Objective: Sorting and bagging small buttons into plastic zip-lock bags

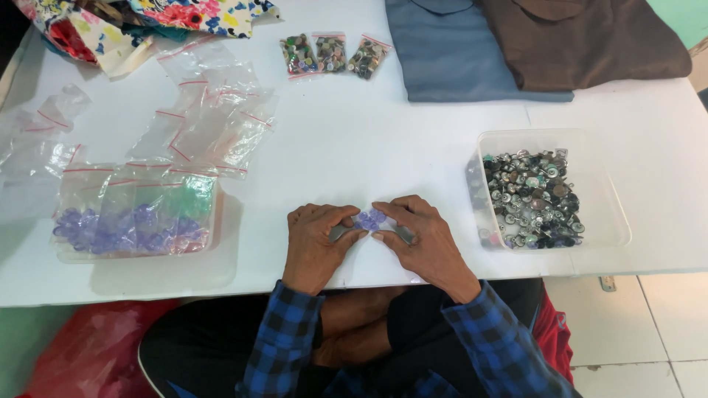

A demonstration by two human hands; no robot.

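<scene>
My left hand (318,237) and my right hand (417,234) rest side by side on the white table (369,140) near its front edge. Between their fingertips lies a small clear bag with purple buttons (371,219), and both hands pinch it flat against the table. To the left stands a clear tub (206,239) that holds purple and green buttons under loose bags. On the right a clear tray (605,221) is filled with dark metal buttons (535,199).
Several empty clear zip bags (210,121) lie scattered at the left. Three filled small bags (333,54) sit at the back centre. Folded blue cloth (450,51) and brown cloth (582,40) lie at the back right, flowered fabric (147,22) at the back left.
</scene>
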